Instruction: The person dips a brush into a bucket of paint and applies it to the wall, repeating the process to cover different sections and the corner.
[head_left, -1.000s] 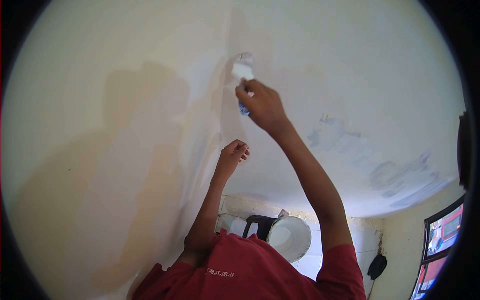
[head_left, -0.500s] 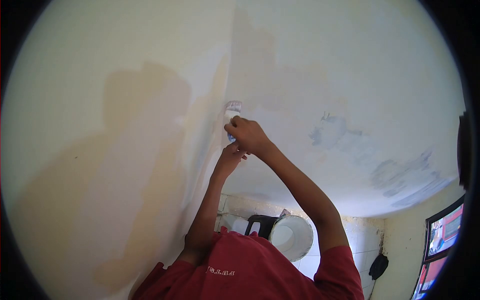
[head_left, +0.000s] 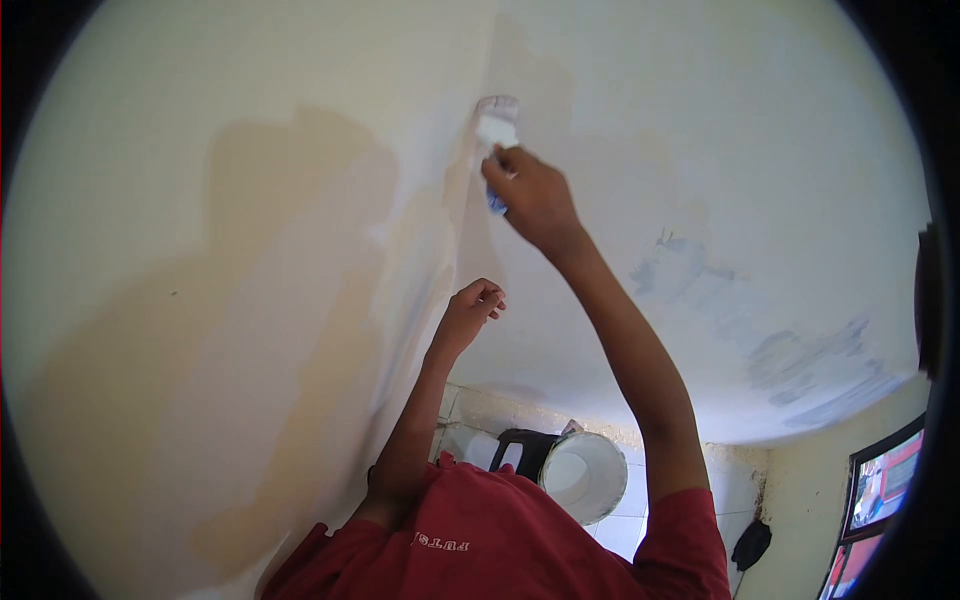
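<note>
A paintbrush [head_left: 497, 124] with a pale ferrule and a blue lower handle is pressed near the corner where two walls meet, its bristles against the wall. My right hand [head_left: 537, 198] is closed round its handle, arm stretched up. Lower down and to the left, my left hand [head_left: 472, 312] hangs close to the corner with its fingers curled loosely inward; no object shows in it. The right-hand wall [head_left: 600, 90] is pale, with grey-blue patches [head_left: 690, 270] lower down.
A white bucket [head_left: 616, 482] stands on or against a black stool [head_left: 512, 440] above the tiled floor. At the lower right are a window [head_left: 884, 490] and a dark object [head_left: 752, 545]. The left wall [head_left: 120, 150] carries a large shadow.
My right hand and the paintbrush have moved up along the corner, away from my left hand. My left hand has stayed nearly in place.
</note>
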